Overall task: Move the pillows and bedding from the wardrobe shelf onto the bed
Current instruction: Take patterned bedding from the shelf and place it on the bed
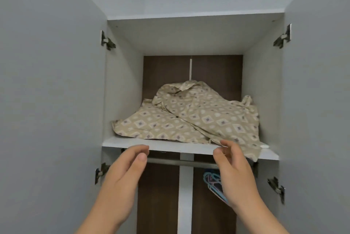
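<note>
shelf (170, 145): rumpled bedding (193, 116) | left hand (123, 169), right hand (233, 169): spread, empty

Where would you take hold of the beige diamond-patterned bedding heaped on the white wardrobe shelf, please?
Probably at the corner of the beige diamond-patterned bedding that droops over the front edge of the white wardrobe shelf, beside the right hand. Come from the open front; the left hand can gather the flat left part. Both hands are open and empty.
</note>
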### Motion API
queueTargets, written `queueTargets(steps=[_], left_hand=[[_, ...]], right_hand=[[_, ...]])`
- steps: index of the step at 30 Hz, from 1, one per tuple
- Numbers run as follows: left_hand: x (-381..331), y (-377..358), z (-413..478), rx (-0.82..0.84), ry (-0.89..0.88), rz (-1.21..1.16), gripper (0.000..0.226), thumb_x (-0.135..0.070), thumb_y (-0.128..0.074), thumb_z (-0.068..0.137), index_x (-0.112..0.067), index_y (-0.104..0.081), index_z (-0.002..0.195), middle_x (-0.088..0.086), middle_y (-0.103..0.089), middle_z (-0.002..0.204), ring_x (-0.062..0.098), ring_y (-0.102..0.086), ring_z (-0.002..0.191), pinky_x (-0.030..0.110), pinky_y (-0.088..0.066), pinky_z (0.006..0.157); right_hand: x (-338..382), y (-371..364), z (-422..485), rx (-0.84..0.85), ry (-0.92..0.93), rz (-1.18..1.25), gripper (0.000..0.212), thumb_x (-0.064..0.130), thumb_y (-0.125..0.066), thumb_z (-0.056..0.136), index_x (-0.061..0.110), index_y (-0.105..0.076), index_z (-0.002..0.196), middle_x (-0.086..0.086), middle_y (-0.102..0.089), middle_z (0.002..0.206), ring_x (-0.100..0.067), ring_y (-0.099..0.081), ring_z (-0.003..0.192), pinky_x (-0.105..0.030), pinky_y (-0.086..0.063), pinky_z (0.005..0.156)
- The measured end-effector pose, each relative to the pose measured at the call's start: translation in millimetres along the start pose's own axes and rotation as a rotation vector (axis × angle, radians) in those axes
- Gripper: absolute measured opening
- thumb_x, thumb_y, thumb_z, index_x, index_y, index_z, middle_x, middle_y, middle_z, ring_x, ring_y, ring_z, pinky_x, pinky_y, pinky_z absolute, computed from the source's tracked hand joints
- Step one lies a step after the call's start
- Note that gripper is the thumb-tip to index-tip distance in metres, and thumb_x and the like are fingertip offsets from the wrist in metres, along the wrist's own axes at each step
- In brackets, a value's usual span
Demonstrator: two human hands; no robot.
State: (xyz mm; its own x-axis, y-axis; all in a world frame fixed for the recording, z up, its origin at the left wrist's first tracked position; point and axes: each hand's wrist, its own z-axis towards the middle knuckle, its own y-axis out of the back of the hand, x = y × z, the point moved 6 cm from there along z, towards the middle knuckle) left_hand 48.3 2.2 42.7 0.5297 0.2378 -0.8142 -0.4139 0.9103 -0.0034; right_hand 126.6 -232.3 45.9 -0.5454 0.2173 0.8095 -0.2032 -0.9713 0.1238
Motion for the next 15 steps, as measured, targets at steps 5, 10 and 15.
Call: queueTargets(steps=[5,10,15], left_hand=[[27,-65,89,0.078,-0.015,-0.031,0.046,-0.068,-0.045,0.062,-0.043,-0.065,0.095,-0.014,-0.067,0.111,0.011,-0.058,0.115,0.046,-0.041,0.106],[68,-116,187,0.14,0.028,-0.111,0.014,-0.046,-0.046,0.092,-0.038,-0.058,0.091,-0.007,-0.063,0.108,0.016,-0.058,0.109,0.04,-0.044,0.1],[108,-173,277,0.174,0.194,-0.169,0.017,-0.047,-0.052,0.088,-0.03,-0.056,0.087,0.001,-0.058,0.099,0.019,-0.056,0.094,0.043,-0.046,0.096]], right_hand=[[-33,20,83,-0.092,0.041,-0.136,0.031,0.036,-0.053,0.091,0.032,-0.048,0.122,0.008,-0.058,0.115,-0.011,-0.054,0.106,-0.031,-0.04,0.088],[-58,5,176,-0.129,0.107,-0.316,0.044,0.04,-0.052,0.091,0.028,-0.045,0.133,0.004,-0.056,0.127,-0.014,-0.053,0.113,-0.035,-0.043,0.096],[-85,-13,273,-0.137,0.144,-0.471,0.052,0.039,-0.052,0.091,0.023,-0.041,0.139,0.001,-0.05,0.139,-0.016,-0.048,0.122,-0.034,-0.04,0.101]])
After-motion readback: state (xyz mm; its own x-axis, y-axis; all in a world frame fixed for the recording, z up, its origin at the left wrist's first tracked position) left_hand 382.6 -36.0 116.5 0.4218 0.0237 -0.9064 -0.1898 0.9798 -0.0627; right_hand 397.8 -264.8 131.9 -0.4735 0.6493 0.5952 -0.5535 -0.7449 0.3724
